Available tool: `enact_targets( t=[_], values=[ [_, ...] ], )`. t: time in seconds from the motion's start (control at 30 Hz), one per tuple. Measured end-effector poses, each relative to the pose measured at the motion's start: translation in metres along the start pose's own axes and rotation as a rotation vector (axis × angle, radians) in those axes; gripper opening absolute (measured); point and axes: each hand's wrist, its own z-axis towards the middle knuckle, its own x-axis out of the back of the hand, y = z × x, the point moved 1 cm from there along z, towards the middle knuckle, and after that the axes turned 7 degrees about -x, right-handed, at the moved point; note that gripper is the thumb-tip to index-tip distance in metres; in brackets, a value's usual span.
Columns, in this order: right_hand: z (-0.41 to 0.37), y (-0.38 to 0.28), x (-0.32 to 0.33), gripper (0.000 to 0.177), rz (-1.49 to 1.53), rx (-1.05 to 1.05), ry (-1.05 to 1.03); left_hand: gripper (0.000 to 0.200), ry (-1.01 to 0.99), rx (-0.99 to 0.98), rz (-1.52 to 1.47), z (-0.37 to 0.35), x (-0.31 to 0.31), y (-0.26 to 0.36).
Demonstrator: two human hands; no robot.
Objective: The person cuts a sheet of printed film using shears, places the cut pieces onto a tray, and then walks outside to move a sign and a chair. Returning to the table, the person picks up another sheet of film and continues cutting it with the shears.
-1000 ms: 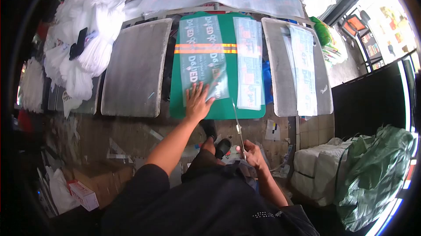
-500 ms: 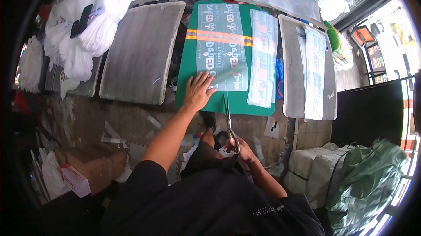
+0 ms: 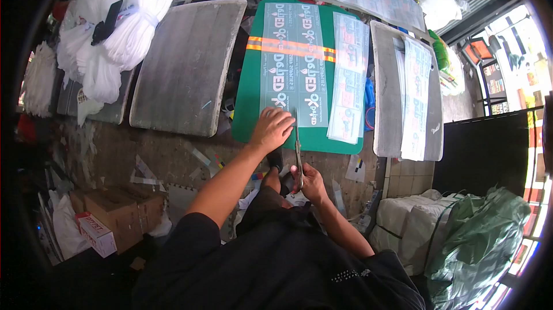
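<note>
A clear plastic sheet (image 3: 314,88) with white print in two columns lies on the green board (image 3: 245,117), an orange-striped band (image 3: 291,49) across it. My left hand (image 3: 273,129) is at the sheet's near left corner, fingers bent and close together over its edge; the fingertips' undersides are hidden. In my right hand (image 3: 309,180) is a pair of metal scissors (image 3: 298,151), gripped by the handles. Their blades point away from me and reach the sheet's near edge between the columns, just right of my left hand. How far apart the blades stand is hard to see.
Printed strips (image 3: 348,79) are stacked at the board's right side. More strips (image 3: 416,97) lie on a grey board (image 3: 386,120). To the left are another grey board (image 3: 181,74) and bundled white bags (image 3: 129,27). Cartons (image 3: 124,215) and wrapped bales (image 3: 403,223) stand on the floor.
My left hand has gone from lying spread on the sheet to bent fingers at its near edge. The scissors have moved forward onto the sheet, which sits slightly closer to me.
</note>
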Motion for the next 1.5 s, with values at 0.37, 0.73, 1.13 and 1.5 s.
enact_targets(
  t=[0.37,0.73,1.13,1.5],
  values=[
    [0.012,-0.045,-0.004,0.037,0.194,-0.110,-0.002,0.017,0.090,-0.109,-0.141,0.003,0.006,0.007],
    [0.034,-0.056,-0.001,0.041,0.152,-0.076,0.055,0.017,0.083,-0.098,-0.137,-0.013,0.006,0.008],
    [0.028,-0.073,-0.002,0.038,0.286,-0.068,-0.067,0.058,-0.382,-0.009,0.020,-0.022,0.008,0.024],
    [0.026,-0.078,-0.002,0.038,0.335,-0.147,-0.083,0.059,-0.313,0.012,-0.066,-0.024,0.006,0.023]
  ],
)
